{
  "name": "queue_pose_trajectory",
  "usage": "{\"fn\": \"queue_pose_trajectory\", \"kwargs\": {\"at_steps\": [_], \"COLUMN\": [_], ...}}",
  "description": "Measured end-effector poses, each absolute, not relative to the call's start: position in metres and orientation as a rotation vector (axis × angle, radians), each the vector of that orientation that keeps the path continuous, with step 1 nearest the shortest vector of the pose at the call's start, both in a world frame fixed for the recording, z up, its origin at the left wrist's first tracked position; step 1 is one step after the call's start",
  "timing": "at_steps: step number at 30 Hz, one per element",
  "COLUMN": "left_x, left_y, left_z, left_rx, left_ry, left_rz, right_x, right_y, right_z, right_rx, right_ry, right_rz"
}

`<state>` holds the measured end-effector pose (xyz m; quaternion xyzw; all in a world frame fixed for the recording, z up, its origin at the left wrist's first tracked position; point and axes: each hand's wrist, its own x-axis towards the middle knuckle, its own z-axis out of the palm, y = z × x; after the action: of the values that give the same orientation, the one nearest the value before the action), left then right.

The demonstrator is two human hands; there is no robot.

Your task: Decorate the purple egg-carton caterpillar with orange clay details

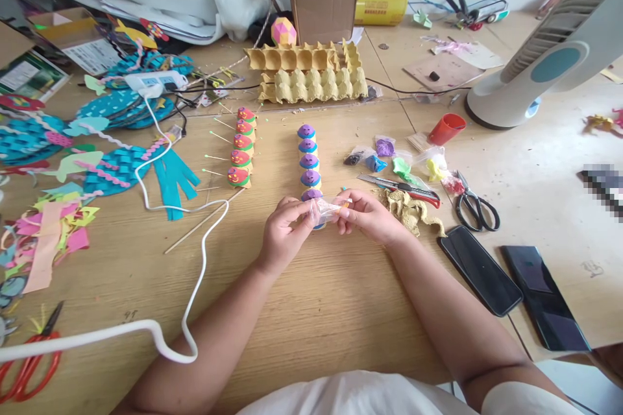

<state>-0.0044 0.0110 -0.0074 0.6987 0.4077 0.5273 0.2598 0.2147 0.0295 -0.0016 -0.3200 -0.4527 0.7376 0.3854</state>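
Between my two hands is a small clear plastic bag [323,210], pinched at its left side by my left hand [288,233]. My right hand [366,215] has its fingers closed on the bag's right end, where a bit of orange shows. Just beyond, a row of egg-carton cups with purple and blue clay faces [309,161] stretches away from me; the hands and bag hide its near end. To the left stands a second row of cups with red and green clay faces [241,150], with thin green-tipped sticks beside it.
Small bags of coloured clay [402,167], a utility knife [403,190], black scissors [477,207] and two phones [481,270] lie right. Egg cartons [318,83] and a white fan [530,58] stand farther back. A white cable [203,272] crosses the left side, near red scissors [34,356].
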Motion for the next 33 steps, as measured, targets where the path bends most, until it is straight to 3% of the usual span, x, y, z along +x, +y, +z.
{"fn": "queue_pose_trajectory", "kwargs": {"at_steps": [22, 33], "left_x": [-0.005, -0.007], "left_y": [0.011, 0.009], "left_z": [-0.008, -0.016], "left_rx": [1.957, 1.674], "left_ry": [1.091, 1.090], "left_rz": [1.437, 1.379], "right_x": [0.210, 0.214], "right_y": [0.025, 0.027], "right_z": [0.003, 0.003], "right_rx": [-0.840, -0.772], "right_ry": [-1.450, -1.348], "right_rz": [1.746, 1.872]}}
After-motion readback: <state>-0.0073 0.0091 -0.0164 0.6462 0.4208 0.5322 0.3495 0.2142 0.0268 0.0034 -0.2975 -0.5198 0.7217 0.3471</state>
